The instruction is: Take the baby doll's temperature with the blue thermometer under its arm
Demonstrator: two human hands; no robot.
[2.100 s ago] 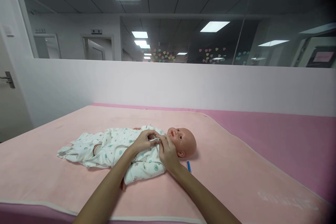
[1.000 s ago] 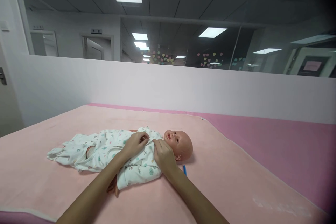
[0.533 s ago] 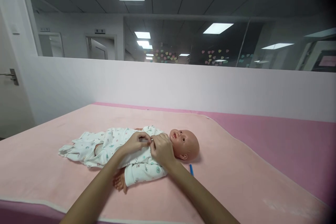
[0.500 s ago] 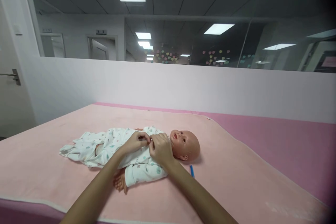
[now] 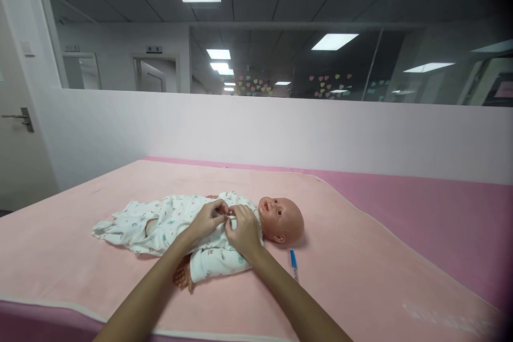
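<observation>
A baby doll (image 5: pixel 282 218) lies on its back on a pale pink blanket (image 5: pixel 352 278), head to the right. It wears a white patterned sleepsuit (image 5: pixel 168 220). My left hand (image 5: pixel 206 220) and my right hand (image 5: pixel 243 230) meet on the doll's chest, just below the chin. The fingers of both hands are curled and pinch the sleepsuit's front opening. The doll's bare hand (image 5: pixel 182 278) sticks out of the near sleeve beside my left forearm.
A blue pen (image 5: pixel 294 263) lies on the blanket just right of my right forearm. The blanket covers a darker pink surface (image 5: pixel 441 214). Behind it runs a white half wall (image 5: pixel 280 133) with glass above. A door handle (image 5: pixel 22 117) shows at far left.
Both hands have stayed on the doll's chest, shifting slightly left from the chin toward mid chest. The view itself has shifted a little. The doll has not moved.
</observation>
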